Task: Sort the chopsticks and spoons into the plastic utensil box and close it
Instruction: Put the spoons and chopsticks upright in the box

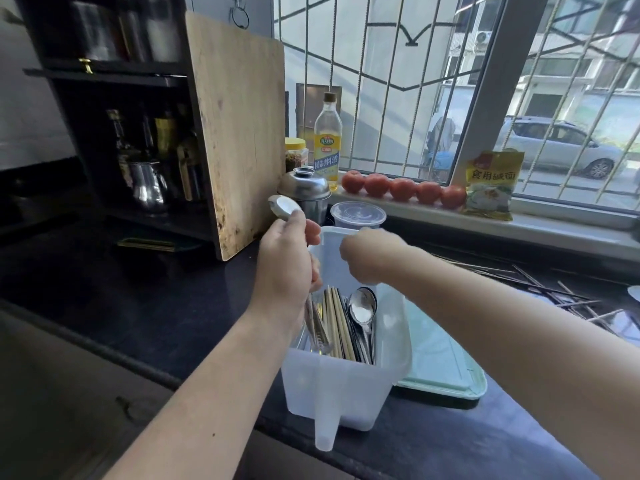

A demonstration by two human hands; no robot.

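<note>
One spoon (282,207) stands gripped in my left hand (285,261), bowl up, handle aimed down into the utensil box (343,386) directly beneath; my right hand (372,256) curls at its far rim, grasp unclear.

The scene is lit by daylight from the barred window (450,98), the shelving (104,116) at left is left dim, and edges are bent by wide-angle distortion.
</note>
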